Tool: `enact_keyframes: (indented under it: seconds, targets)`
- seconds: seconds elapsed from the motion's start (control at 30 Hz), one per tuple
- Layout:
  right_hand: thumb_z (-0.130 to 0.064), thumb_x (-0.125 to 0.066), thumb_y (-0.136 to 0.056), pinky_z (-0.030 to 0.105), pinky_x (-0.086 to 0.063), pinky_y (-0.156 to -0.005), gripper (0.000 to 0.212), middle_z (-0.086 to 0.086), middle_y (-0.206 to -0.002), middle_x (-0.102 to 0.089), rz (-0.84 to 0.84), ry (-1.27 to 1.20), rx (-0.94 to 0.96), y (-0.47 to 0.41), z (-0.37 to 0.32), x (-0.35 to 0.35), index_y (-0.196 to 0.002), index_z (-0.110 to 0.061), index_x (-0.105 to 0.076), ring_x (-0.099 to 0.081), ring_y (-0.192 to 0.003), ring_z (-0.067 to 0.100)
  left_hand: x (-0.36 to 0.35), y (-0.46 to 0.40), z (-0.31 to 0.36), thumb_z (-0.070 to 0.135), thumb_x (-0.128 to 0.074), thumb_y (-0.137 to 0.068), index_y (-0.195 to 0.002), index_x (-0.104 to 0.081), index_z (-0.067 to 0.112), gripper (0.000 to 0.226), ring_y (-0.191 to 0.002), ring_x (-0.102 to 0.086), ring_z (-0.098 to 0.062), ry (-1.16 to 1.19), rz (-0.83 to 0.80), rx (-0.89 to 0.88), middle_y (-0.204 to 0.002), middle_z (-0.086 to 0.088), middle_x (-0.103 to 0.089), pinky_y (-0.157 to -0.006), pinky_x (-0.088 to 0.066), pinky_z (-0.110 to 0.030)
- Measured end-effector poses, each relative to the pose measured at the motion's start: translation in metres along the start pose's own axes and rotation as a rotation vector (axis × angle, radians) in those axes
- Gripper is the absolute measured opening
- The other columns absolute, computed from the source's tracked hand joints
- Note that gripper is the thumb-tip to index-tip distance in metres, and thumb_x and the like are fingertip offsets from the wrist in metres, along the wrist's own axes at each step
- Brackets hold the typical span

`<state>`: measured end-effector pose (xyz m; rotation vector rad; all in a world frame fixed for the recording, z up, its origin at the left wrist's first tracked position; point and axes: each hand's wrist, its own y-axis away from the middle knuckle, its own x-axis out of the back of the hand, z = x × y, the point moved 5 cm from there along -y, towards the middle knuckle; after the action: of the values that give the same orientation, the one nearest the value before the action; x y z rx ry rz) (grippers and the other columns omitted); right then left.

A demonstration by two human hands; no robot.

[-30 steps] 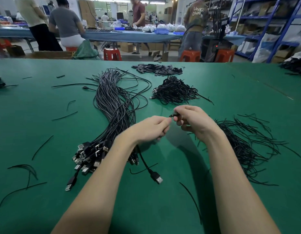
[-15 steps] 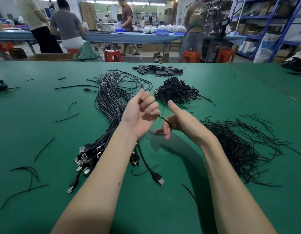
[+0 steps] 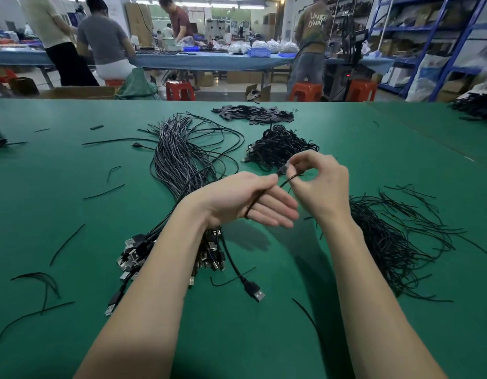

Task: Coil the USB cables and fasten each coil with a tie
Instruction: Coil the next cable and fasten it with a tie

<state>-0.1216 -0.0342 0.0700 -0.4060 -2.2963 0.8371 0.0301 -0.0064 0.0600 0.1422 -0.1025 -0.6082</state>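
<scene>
One black USB cable [image 3: 260, 196] runs across the palm of my left hand [image 3: 248, 202], whose fingers are stretched out flat with the thumb pressing the cable down. My right hand [image 3: 319, 184] pinches the cable's small end plug just right of that thumb. The cable's other end, a USB-A plug [image 3: 254, 292], lies on the green table [image 3: 72, 187] below my left wrist. A long bundle of loose USB cables [image 3: 182, 162] lies to the left, their plugs heaped near my left forearm. A heap of black wire ties [image 3: 395, 236] lies on the right. Tied coils [image 3: 280, 147] are piled further back.
Stray ties [image 3: 67, 243] are scattered over the left of the table. A pile of small flat black pieces [image 3: 253, 113] lies at the far edge. Beyond the table, several people work at a blue bench [image 3: 209, 60], with red stools and blue shelving on the right.
My left hand has turned palm up and spread flat with the cable across it. My right hand moved up and right, now pinching the cable's end plug.
</scene>
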Motion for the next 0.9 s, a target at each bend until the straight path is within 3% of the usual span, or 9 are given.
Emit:
enact_keyframes:
  seconds: [0.07,0.23,0.37,0.43,0.5,0.57,0.67,0.77,0.9]
  targets:
    - [-0.026,-0.074,-0.083,0.030,-0.049,-0.079,0.002,-0.014,-0.072,-0.068,0.009,0.020,0.019,-0.003,-0.007,0.004,-0.082,-0.027,-0.073,-0.064,-0.085,0.013,0.006,-0.005,-0.003,0.030,-0.032,-0.110,-0.113,-0.068,-0.004,0.050,-0.101,-0.073,-0.029,-0.106,0.097,0.019,-0.107,-0.021,-0.074,-0.086,-0.060,-0.031]
    - [-0.022,-0.075,-0.085,0.020,-0.039,-0.057,0.016,-0.010,-0.050,-0.049,-0.281,-0.140,-0.085,-0.004,-0.021,-0.003,-0.070,-0.020,-0.070,-0.042,-0.050,0.005,0.031,-0.014,-0.007,0.032,-0.035,-0.109,-0.122,-0.067,0.004,0.044,-0.115,-0.067,-0.016,-0.343,0.453,-0.089,-0.121,-0.010,-0.071,-0.104,-0.051,-0.034]
    - [-0.015,-0.063,-0.098,0.034,-0.060,-0.070,0.027,-0.001,-0.061,-0.058,-0.904,-0.549,-0.328,0.019,-0.036,-0.021,-0.071,-0.014,-0.069,-0.053,-0.055,0.009,0.043,-0.012,-0.010,0.030,-0.026,-0.111,-0.122,-0.061,-0.001,0.047,-0.113,-0.068,-0.025,0.382,0.542,-0.265,-0.125,-0.021,-0.067,-0.097,-0.055,-0.033]
    - [-0.015,-0.061,-0.100,0.036,-0.060,-0.080,0.022,0.002,-0.066,-0.061,-1.132,-0.491,-0.377,0.033,-0.035,-0.031,-0.079,-0.011,-0.067,-0.057,-0.060,0.013,0.042,-0.008,-0.004,0.030,-0.023,-0.111,-0.122,-0.060,-0.003,0.051,-0.115,-0.067,-0.028,0.643,0.424,-0.365,-0.125,-0.022,-0.067,-0.096,-0.056,-0.034]
    - [-0.014,-0.058,-0.102,0.025,-0.056,-0.069,0.022,0.001,-0.065,-0.062,-1.202,-0.333,-0.366,0.040,-0.027,-0.041,-0.083,-0.010,-0.068,-0.059,-0.061,0.015,0.041,-0.003,0.002,0.029,-0.026,-0.111,-0.117,-0.066,-0.003,0.052,-0.111,-0.069,-0.028,0.809,0.285,-0.418,-0.118,-0.020,-0.071,-0.091,-0.058,-0.032]
    - [-0.019,-0.063,-0.099,0.019,-0.050,-0.063,0.021,-0.005,-0.062,-0.063,-1.079,-0.140,-0.302,0.037,-0.016,-0.047,-0.080,-0.016,-0.071,-0.060,-0.059,0.012,0.037,0.002,0.006,0.028,-0.034,-0.109,-0.098,-0.077,0.006,0.050,-0.084,-0.075,-0.018,0.772,0.180,-0.385,-0.094,-0.008,-0.076,-0.067,-0.060,-0.022]
    - [-0.027,-0.078,-0.085,0.012,-0.038,-0.053,0.019,-0.008,-0.057,-0.058,-0.570,0.048,-0.196,0.017,0.000,-0.035,-0.069,-0.028,-0.067,-0.049,-0.049,0.001,0.030,0.010,0.003,0.030,-0.044,-0.104,-0.080,-0.079,0.014,0.045,-0.052,-0.063,-0.007,0.414,0.093,-0.225,-0.071,0.000,-0.071,-0.042,-0.045,-0.013]
    - [-0.019,-0.077,-0.080,0.020,-0.040,-0.059,0.015,-0.007,-0.062,-0.061,-0.247,0.007,-0.147,0.007,0.005,-0.018,-0.074,-0.028,-0.067,-0.054,-0.057,0.004,0.019,0.010,-0.006,0.031,-0.038,-0.107,-0.096,-0.078,0.006,0.048,-0.070,-0.073,-0.016,0.077,-0.005,-0.047,-0.093,-0.014,-0.076,-0.053,-0.054,-0.016]
    - [-0.019,-0.070,-0.083,0.027,-0.037,-0.065,0.013,-0.013,-0.071,-0.060,-0.043,0.091,-0.010,0.002,-0.013,-0.014,-0.085,-0.031,-0.065,-0.055,-0.077,0.013,0.014,-0.002,-0.012,0.026,-0.035,-0.110,-0.117,-0.064,-0.006,0.044,-0.104,-0.072,-0.029,0.016,0.108,0.044,-0.110,-0.022,-0.073,-0.088,-0.060,-0.032]
